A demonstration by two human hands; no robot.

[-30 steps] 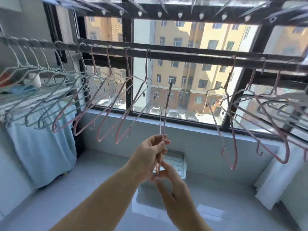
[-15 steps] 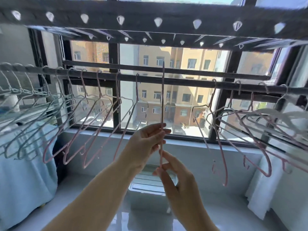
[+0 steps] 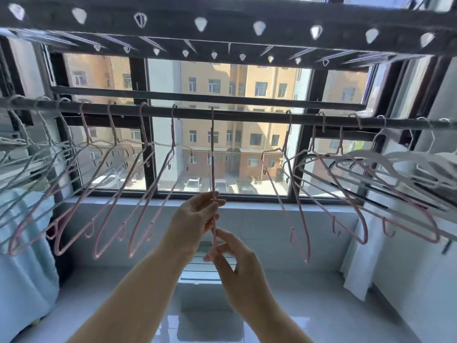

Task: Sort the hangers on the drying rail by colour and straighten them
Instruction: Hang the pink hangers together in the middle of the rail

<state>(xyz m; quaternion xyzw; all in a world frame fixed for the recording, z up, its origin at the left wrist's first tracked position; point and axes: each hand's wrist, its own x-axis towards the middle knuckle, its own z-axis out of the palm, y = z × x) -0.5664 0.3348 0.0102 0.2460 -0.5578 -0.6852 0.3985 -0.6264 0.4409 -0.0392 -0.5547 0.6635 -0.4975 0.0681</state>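
Observation:
A dark drying rail crosses the view in front of the window. One pink hanger hangs edge-on at the middle, its hook at the rail. My left hand grips its lower part. Below it, my right hand pinches the hanger's bottom end. Several pink hangers hang slanted to the left of it, with pale grey-green hangers at the far left. More pink hangers hang to the right, mixed with white hangers.
A perforated overhead rack bar runs above the rail. Light blue cloth hangs at the lower left and a white cloth at the right wall. A white sill and glossy tiled floor lie below the window.
The held pink hanger has gone up from below the rail until its hook reaches the rail. Both hands have risen with it, and the view has tilted upward.

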